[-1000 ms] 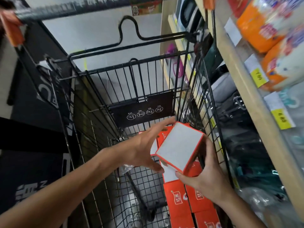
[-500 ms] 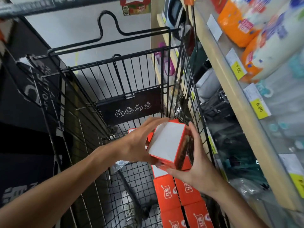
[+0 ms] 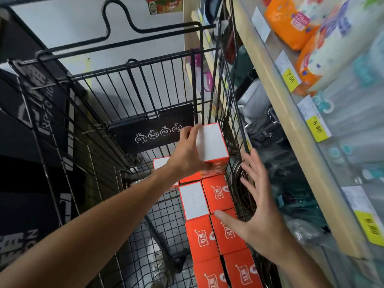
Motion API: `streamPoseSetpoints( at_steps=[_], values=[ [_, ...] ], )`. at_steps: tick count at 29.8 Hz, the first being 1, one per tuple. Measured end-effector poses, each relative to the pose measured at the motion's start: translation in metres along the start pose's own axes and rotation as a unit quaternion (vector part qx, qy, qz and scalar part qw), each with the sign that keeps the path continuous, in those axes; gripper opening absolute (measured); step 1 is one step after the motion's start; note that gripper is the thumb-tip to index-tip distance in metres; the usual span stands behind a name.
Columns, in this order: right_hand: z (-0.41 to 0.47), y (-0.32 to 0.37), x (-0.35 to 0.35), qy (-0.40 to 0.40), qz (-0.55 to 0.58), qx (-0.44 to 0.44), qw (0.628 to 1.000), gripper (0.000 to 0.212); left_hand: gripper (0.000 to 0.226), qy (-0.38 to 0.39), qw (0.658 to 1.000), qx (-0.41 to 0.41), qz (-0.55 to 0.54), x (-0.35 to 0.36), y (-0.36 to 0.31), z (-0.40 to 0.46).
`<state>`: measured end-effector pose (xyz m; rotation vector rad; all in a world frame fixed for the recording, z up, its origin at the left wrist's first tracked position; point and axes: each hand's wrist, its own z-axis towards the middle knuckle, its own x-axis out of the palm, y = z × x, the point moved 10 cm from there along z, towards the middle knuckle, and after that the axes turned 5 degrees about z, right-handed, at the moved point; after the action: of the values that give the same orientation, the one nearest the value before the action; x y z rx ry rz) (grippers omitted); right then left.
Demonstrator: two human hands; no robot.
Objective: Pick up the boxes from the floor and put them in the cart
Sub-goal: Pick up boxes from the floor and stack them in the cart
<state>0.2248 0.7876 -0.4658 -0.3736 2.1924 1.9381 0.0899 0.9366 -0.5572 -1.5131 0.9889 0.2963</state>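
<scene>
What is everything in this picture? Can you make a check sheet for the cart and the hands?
Surface: black wire shopping cart, its mesh floor partly bare.
Job's things: orange-and-white cardboard box held at the cart's far right corner; more orange boxes in rows along the right wall.
Clutter: nothing seen.
Grippers: left hand grips the held box; right hand open, fingers spread, holding nothing.
Cables: nothing seen.
Surroundings: wooden shop shelf with yellow price tags and orange packets on the right.
</scene>
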Motion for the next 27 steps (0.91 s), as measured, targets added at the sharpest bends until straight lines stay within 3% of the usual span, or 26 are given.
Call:
streamPoseSetpoints(
  at_steps=[6,12,16,27],
  values=[
    [-0.007,-0.014,0.003,0.002,0.008,0.014,1.000,0.127,0.130,-0.016,0.999,0.023,0.028,0.029,-0.017,0.006],
    [-0.009,-0.011,-0.004,-0.005,-0.007,0.023,1.000,0.127,0.139,0.062,0.995,0.006,0.082,0.022,-0.018,-0.009],
    [0.001,0.014,-0.016,0.006,-0.031,0.004,0.999,0.121,0.138,0.049,0.995,-0.028,0.088,-0.032,-0.025,-0.040],
    [-0.012,0.158,-0.041,0.036,-0.116,-0.065,0.990,0.105,0.112,0.026,0.970,0.099,0.222,-0.213,-0.135,-0.169]
  ],
)
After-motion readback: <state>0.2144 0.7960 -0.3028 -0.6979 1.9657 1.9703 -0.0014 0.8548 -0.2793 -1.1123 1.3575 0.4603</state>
